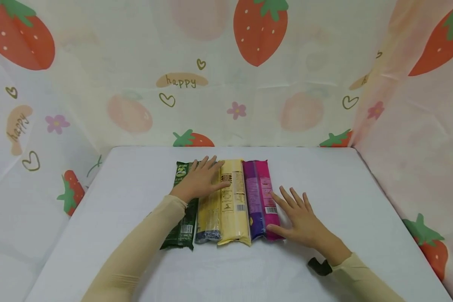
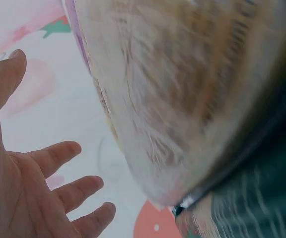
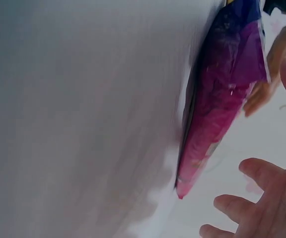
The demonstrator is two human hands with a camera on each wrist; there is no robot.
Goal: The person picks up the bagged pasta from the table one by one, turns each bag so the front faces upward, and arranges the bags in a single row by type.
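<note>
A: Four long snack packs side by side on the white table (image 1: 136, 188), touching edge to edge: green pack (image 1: 182, 209), blue-and-yellow pack (image 1: 209, 218), yellow pack (image 1: 234, 201), purple-pink pack (image 1: 261, 197).

B: Left hand (image 1: 201, 180)?

A: Lying flat across the far part of the row, fingers straight and spread, nothing gripped. Green pack under the wrist side, blue-and-yellow under the palm, fingertips reaching onto the yellow.

B: And the right hand (image 1: 301, 220)?

A: Flat on the table just beside the purple-pink pack, fingers spread and relaxed, thumb against the pack's near end. No grip on it. Same pack (image 3: 217, 114) blurry in the right wrist view, just past the fingers (image 3: 262, 171).

B: Around all that?

A: Strawberry-print cloth (image 1: 256, 84) hung behind and along both sides.
</note>
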